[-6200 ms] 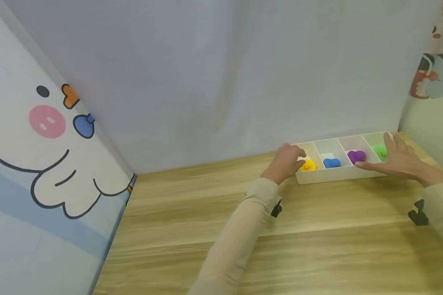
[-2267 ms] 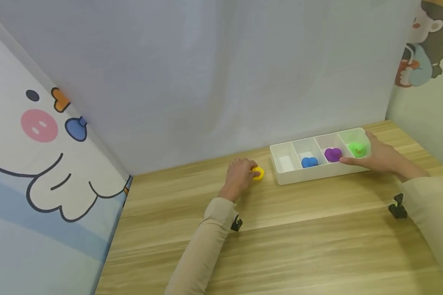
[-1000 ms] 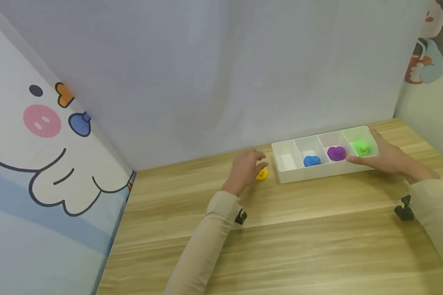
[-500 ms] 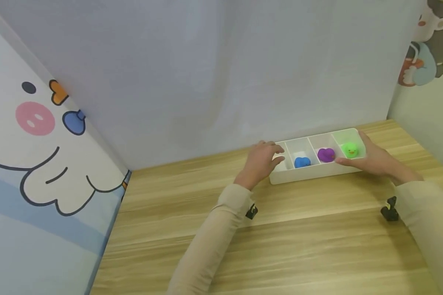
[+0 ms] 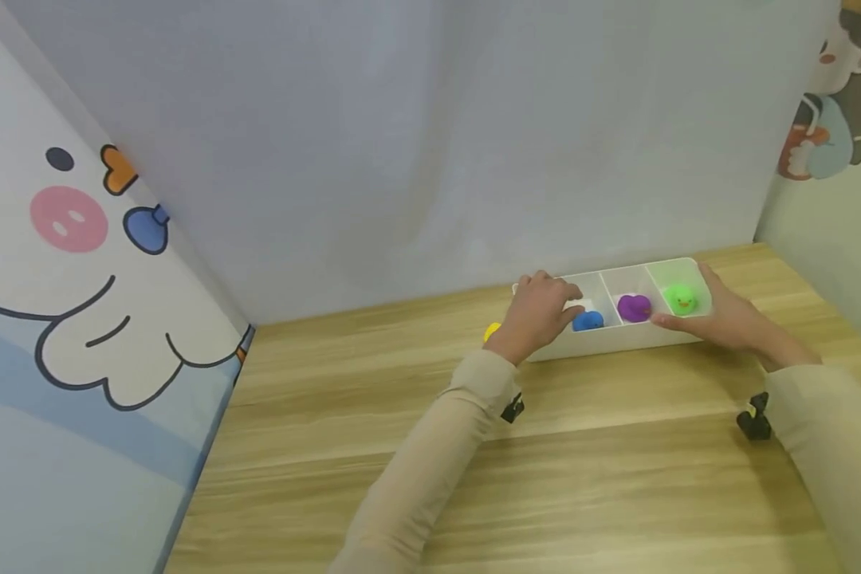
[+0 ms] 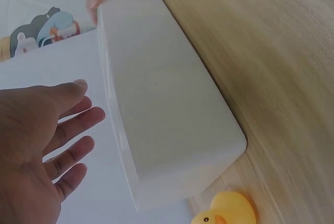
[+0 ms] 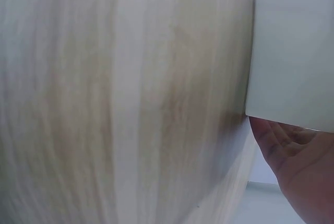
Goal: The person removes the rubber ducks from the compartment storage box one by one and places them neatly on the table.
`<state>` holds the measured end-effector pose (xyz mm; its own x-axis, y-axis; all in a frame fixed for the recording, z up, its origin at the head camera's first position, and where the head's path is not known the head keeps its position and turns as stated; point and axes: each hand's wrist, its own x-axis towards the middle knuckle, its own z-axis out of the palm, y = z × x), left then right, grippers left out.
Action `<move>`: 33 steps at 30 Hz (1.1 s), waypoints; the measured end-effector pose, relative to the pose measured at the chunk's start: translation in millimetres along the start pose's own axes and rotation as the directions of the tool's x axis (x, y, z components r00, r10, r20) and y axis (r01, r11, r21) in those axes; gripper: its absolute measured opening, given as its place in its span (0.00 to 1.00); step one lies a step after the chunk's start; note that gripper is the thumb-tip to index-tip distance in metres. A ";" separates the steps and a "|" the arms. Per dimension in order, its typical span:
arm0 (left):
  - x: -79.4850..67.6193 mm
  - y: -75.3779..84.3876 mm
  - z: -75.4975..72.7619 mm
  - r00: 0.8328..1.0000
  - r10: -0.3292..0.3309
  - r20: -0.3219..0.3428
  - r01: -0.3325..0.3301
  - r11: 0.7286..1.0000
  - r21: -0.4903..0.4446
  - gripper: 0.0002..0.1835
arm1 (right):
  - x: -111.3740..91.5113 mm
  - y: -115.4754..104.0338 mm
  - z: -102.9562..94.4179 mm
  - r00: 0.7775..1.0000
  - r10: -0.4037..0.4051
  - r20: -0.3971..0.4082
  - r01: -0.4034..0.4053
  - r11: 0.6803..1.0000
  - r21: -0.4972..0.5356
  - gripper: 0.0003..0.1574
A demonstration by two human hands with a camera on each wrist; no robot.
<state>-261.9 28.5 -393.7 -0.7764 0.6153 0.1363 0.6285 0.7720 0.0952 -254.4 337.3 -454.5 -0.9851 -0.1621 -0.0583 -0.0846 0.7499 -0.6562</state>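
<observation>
- Left hand point(image 5: 538, 313): holding nothing, thumb and fingers loosely apart, poised at the left part of the white tray point(image 5: 617, 343), fingertips near the blue duck point(image 5: 588, 321).
- Right hand point(image 5: 735, 316): gripping the tray's right end, thumb along the front wall.
- Tray: on the counter point(image 5: 316, 414), blue duck in the second compartment from the left, purple duck point(image 5: 634, 308) in the third, green duck point(image 5: 682, 300) in the rightmost.
- Yellow duck point(image 5: 493, 328): on the counter just beside the tray's left end, partly hidden behind the left hand in the head view.

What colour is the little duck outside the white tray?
The duck is yellow, with an orange beak; the left wrist view shows it best.
</observation>
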 end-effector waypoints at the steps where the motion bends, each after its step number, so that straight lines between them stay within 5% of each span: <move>1: 1.1 0.8 1.9 1.000 0.002 0.000 -0.002 1.000 0.002 0.17 | -0.4 0.0 0.6 1.000 -0.008 -0.005 0.008 1.000 0.000 0.64; 18: 21.0 8.1 25.7 1.000 -0.017 0.016 0.016 0.996 0.084 0.17 | 0.0 0.1 6.7 1.000 0.013 -0.015 -0.013 1.000 0.021 0.63; 33: 40.8 24.0 38.7 0.988 -0.141 0.066 0.132 0.983 0.128 0.18 | -2.4 2.3 0.9 1.000 -0.007 -0.030 0.008 0.999 0.036 0.61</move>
<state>-280.2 78.3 -424.0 -0.8588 0.5093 0.0564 0.5093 0.8604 -0.0142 -252.1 338.9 -456.6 -0.9885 -0.1482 -0.0312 -0.0872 0.7253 -0.6829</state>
